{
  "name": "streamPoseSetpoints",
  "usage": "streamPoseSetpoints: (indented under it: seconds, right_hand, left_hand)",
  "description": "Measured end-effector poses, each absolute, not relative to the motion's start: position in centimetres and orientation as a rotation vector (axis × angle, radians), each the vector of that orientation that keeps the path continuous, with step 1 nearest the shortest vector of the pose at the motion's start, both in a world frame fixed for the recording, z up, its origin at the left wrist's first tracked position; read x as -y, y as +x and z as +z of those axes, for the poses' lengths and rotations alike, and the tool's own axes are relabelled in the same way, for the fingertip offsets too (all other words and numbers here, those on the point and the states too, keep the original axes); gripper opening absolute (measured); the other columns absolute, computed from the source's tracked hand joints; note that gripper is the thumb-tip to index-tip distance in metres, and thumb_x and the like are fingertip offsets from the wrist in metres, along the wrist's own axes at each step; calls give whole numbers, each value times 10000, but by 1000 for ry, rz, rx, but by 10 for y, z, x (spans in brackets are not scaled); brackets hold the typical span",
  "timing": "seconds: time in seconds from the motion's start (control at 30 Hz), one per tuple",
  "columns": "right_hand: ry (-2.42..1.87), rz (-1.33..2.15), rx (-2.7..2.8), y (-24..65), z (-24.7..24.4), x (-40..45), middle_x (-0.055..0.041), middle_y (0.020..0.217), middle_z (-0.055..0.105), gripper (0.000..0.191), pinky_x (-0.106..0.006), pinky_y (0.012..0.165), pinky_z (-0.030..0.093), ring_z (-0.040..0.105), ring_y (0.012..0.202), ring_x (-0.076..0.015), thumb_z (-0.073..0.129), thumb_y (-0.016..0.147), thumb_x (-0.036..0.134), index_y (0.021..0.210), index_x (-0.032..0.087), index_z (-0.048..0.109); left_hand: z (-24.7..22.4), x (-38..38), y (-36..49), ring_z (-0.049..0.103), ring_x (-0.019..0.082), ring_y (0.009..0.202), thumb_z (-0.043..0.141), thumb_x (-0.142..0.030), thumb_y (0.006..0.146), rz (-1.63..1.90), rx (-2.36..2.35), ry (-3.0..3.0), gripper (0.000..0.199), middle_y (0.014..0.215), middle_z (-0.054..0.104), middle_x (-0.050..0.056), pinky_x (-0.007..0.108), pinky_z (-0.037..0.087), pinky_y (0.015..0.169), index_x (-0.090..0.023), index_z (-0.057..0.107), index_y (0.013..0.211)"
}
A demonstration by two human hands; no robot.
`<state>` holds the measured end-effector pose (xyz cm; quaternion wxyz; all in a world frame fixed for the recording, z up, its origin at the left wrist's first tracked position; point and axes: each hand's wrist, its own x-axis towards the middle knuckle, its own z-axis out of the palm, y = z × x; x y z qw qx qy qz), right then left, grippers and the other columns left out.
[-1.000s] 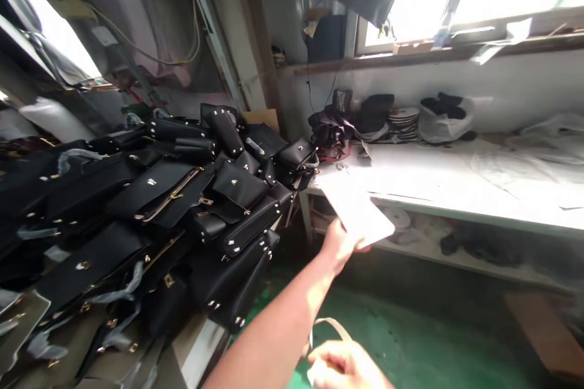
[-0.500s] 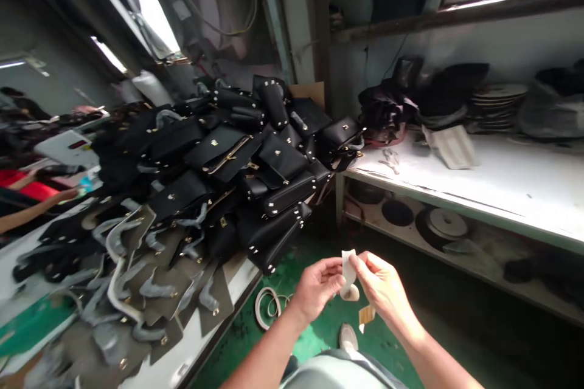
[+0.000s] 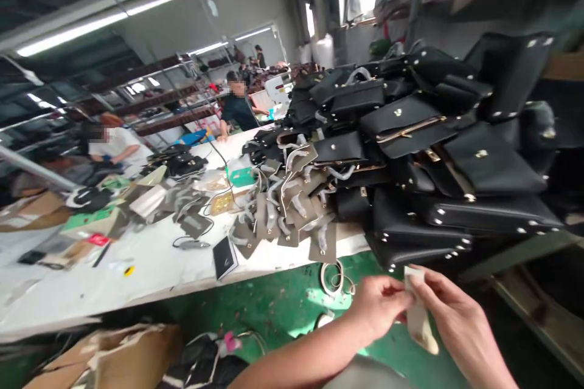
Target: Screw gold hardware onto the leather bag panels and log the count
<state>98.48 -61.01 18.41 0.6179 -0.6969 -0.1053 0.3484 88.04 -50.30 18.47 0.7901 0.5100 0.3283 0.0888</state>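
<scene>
Low at the right of the view, my left hand (image 3: pixel 381 304) pinches the left edge of a pale strip (image 3: pixel 417 319). My right hand (image 3: pixel 451 301) grips the strip's upper end between thumb and fingers. The strip hangs down between both hands and curls at its lower end. Beyond the hands, black bags (image 3: pixel 493 161) with metal studs lie in a large heap. Grey-brown pieces (image 3: pixel 298 213) with wrapped handles spread beside the heap on the white table (image 3: pixel 159 279).
A dark notebook (image 3: pixel 224 257) lies at the table's near edge. Cardboard boxes (image 3: pixel 132 358) and a black bundle (image 3: pixel 205 361) stand below it. A white ring (image 3: pixel 331 278) lies on the green floor. Two people (image 3: pixel 239 106) (image 3: pixel 118 146) work at the table's far side.
The view has swung left, bringing the long table and workers into sight. My hands now appear further right, and my left fingers have closed on the strip.
</scene>
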Motion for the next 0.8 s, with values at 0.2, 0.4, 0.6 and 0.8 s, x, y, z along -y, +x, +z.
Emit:
streamPoseSetpoints:
  seconds: [0.2,0.4,0.6,0.8]
  right_hand:
    - [-1741,835,378,955,186,540,-75,934,789,557,-264,519,519,680,664,-223,809,683,683,997,223,804]
    - [-1763,857,414,925,186,484,-86,941,772,573,-279,601,550,684,729,-242,666,769,795,842,229,722]
    - [-1877,959,313,901,199,474,-30,692,646,577,-262,439,415,518,516,-170,626,789,818,800,244,682]
    - [-1839,1033,312,877,203,468,-46,715,663,576,-281,552,493,575,629,-207,667,748,819,738,245,720]
  left_hand:
    - [165,442,841,633,167,592,844,-637,625,196,-703,1108,508,667,669,36,327,555,623,-158,731,751]
    - [133,349,797,685,222,696,816,-607,713,308,-793,1244,446,753,730,78,346,562,662,-180,771,834]
    - [89,236,786,694,238,955,788,-534,785,564,-1204,1406,575,1187,702,155,362,551,868,-153,674,1201]
    - [75,179,827,637,273,1206,778,-390,866,587,-1410,1563,500,1317,664,161,402,477,1037,-144,628,1275]
